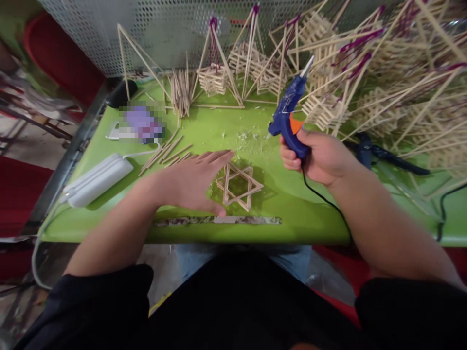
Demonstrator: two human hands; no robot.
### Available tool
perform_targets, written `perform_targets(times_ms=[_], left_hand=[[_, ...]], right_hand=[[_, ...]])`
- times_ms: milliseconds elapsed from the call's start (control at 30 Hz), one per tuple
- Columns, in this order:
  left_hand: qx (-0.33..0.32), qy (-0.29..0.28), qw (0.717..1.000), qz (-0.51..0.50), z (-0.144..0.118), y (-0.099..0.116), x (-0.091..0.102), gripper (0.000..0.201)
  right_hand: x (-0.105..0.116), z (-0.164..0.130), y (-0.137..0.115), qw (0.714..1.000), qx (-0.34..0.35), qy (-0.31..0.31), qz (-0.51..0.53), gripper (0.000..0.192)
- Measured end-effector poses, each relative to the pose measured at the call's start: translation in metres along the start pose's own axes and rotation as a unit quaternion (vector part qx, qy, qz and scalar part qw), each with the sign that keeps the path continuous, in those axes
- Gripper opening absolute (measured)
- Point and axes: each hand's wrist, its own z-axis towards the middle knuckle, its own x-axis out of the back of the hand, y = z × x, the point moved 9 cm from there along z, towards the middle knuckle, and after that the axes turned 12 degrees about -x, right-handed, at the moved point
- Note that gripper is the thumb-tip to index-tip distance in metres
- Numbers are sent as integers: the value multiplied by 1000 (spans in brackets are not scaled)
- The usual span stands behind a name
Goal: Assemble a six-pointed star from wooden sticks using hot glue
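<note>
Gripping a blue plastic glue gun (pixel 290 114) by its handle, the right hand (pixel 321 155) is closed around it, with the orange trigger just above the fingers and the metal nozzle tilted up and away toward the stacked stick work. A black cord runs from the handle down past the wrist and over the counter's near edge. The left hand (pixel 193 182) lies open and flat, fingers stretched out together, palm down on the smooth lime-green counter (pixel 310 214); its fingertips and thumb sit right at the left edge of a six-pointed star (pixel 239 185) made of thin pale wooden sticks, two overlapping triangles lying flat. Pale crumbs of dried glue (pixel 251 141) speckle the counter just beyond the star. A long flat strip (pixel 219 220), mottled and worn, lies along the near edge. Loose wooden sticks (pixel 166 153) lie scattered to the left, beside a rounded white plastic case (pixel 97 179) with a white cable. Behind, tall stick pyramids (pixel 219 73) tied with purple thread at their tips hold small log-stacked frames, in front of a perforated metal panel (pixel 146 29).
</note>
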Motion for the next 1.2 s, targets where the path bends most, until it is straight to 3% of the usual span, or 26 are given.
perform_targets(times_ms=[100,267,367,467,600,700,867,1033,1200], left_hand=[[3,-8,1000,-10,-7,-16,6,143],[52,7,998,-44,-7,-45,14,126],[35,21,995,-88,1,-48,12,128],[6,22,995,-95,8,-43,6,138],[-6,24,998,-49,10,-23,0,150],[11,36,999,9,9,-3,2,147],[11,7,999,49,11,21,0,131],[3,1,999,50,15,23,2,112],[10,17,998,60,18,16,-1,126]], right_hand=[[0,-5,-1,1000,3,-3,-7,23],[-19,-13,1,998,14,-68,14,40],[-22,-18,-2,995,50,-63,62,27],[-17,-28,-9,988,101,-38,110,12],[-10,-32,-11,980,119,-15,159,14],[-5,-30,-10,981,129,6,142,16],[-8,-31,-9,985,125,-6,122,19],[-7,-39,-10,983,134,7,123,21],[-5,-41,-9,983,138,17,118,19]])
